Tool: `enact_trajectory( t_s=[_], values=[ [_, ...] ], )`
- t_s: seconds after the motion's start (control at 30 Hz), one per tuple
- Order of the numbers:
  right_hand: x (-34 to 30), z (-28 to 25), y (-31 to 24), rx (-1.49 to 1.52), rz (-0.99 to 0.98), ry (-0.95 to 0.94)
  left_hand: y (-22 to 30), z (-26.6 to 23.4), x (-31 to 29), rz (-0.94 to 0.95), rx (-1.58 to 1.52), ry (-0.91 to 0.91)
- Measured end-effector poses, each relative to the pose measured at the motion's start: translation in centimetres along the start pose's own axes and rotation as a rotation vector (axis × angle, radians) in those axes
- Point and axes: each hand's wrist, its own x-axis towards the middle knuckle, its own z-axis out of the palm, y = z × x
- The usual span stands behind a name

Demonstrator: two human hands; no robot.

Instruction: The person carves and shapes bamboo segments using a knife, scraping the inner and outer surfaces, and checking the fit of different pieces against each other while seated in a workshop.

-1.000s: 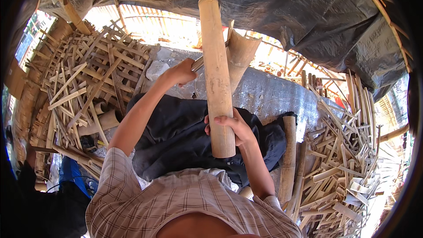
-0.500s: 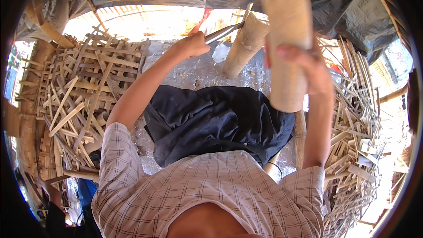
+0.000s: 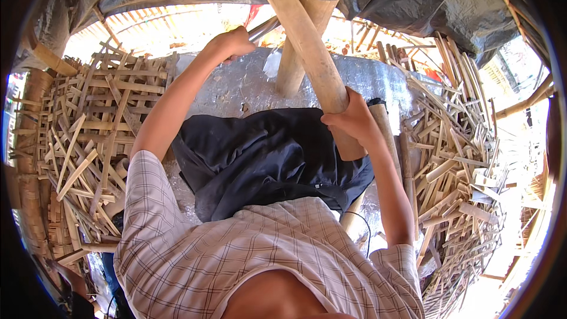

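Observation:
My left hand is closed round the end of a long metal blade, probably a large knife; its handle is hidden in the fist. The blade reaches right toward the top of an upright, split bamboo section on the grey surface. My right hand grips the lower end of a thick bamboo piece. This piece slants up and left, passing in front of the upright bamboo and hiding its middle and the blade's far end. Whether the two bamboo pieces touch, I cannot tell.
Black cloth covers my lap. Woven bamboo and loose strips are piled at left, and more bamboo scraps at right. A dark tarp hangs along the far side. A person's arm shows at lower left.
My right hand has swung the bamboo piece leftward, so that it leans left across the upright bamboo. My left hand still grips the blade. The whole view has shifted slightly.

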Motion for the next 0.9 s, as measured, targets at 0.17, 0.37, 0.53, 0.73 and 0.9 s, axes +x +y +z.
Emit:
enact_trajectory(
  t_s=[0.17, 0.37, 0.53, 0.73, 0.9],
  values=[
    [-0.9, -5.2, -10.7, 0.319, 0.074, -0.211, -0.7, 0.4, -0.2, -0.021, 0.044, -0.045],
    [-1.8, -7.4, -18.6, -0.039, -0.608, 0.425, -1.0, 1.3, -4.2, 0.018, -0.009, 0.045],
    [-1.6, -0.2, -12.8, -0.280, -0.396, 0.447, -2.8, 2.5, -3.7, 0.025, 0.013, 0.040],
    [-1.0, 2.5, -3.9, -0.528, -0.188, 0.137, -5.4, 1.3, -2.7, -0.047, -0.028, -0.039],
    [-1.0, -1.1, -9.3, 0.284, 0.098, -0.337, -4.8, 1.7, -4.3, -0.033, -0.051, -0.001]
  ],
)
